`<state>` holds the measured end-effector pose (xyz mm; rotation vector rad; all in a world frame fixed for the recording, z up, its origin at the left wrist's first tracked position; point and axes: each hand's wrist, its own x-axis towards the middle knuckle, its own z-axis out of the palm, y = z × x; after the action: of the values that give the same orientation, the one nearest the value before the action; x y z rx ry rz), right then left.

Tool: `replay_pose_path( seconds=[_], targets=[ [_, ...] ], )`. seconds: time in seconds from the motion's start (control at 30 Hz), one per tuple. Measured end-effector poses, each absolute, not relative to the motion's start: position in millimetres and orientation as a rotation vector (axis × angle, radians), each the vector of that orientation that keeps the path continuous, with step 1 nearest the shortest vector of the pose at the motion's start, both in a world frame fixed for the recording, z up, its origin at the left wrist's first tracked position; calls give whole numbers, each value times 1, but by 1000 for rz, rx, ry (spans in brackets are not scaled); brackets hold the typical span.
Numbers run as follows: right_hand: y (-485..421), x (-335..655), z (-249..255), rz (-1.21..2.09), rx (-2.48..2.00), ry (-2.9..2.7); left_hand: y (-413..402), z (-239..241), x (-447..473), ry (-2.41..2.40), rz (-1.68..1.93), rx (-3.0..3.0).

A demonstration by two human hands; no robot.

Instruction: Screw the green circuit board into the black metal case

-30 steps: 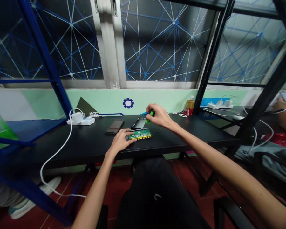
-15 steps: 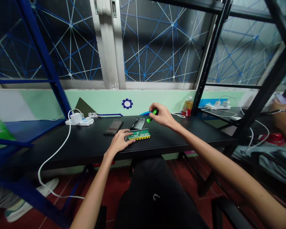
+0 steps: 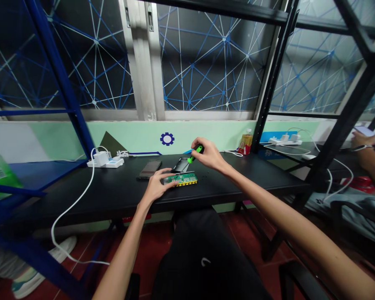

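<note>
A green circuit board (image 3: 188,178) with a row of yellow ports along its near edge lies on the black table. My left hand (image 3: 157,183) grips the board's left end between thumb and fingers. In my right hand (image 3: 208,153) is a screwdriver (image 3: 192,158) with a green and black handle, held at a slant. Its thin shaft points down and left to the board's upper side; whether the tip touches is too small to tell. Behind the board lies a dark open casing (image 3: 180,165), partly covered by the screwdriver.
A phone (image 3: 150,169) lies left of the board. Tiny dark bits (image 3: 208,172) are scattered to its right. A white power strip (image 3: 106,161) with a hanging cable stands at the back left, a drink bottle (image 3: 246,142) at the back right. Another person's hand (image 3: 364,141) holds a phone far right.
My right hand has moved slightly left, bringing the screwdriver's tip from the board's far edge to the left part of the board. My left hand still holds the board's left end.
</note>
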<state>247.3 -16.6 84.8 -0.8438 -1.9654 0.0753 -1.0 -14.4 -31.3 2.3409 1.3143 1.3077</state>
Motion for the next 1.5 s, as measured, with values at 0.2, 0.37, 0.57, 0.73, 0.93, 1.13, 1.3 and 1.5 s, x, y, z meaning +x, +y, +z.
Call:
replay_pose_path(
  seconds=[0.2,0.37,0.57,0.73,0.93,1.13,1.3,1.5],
  targets=[
    [-21,240,87,86,-825,-1973,-14,-33,6,1289,1355,2264],
    [-23,240,91,83,-805,-1949,-12,-33,4,1268,1448,2234],
    [-26,246,96,94,-784,-1911,-12,-33,4,1230,1527,2219],
    [-23,251,93,118,-790,-1889,-10,-36,9,1229,1545,2224],
    [-21,252,87,135,-838,-1876,-7,-38,10,1254,1504,2271],
    [-23,272,94,131,-789,-1795,-10,-34,10,1314,1470,2409],
    [-31,314,116,188,-805,-1549,-15,-17,46,1415,1296,2672],
    [-44,349,128,198,-836,-1447,1,-7,147,1461,813,2894]
  ],
)
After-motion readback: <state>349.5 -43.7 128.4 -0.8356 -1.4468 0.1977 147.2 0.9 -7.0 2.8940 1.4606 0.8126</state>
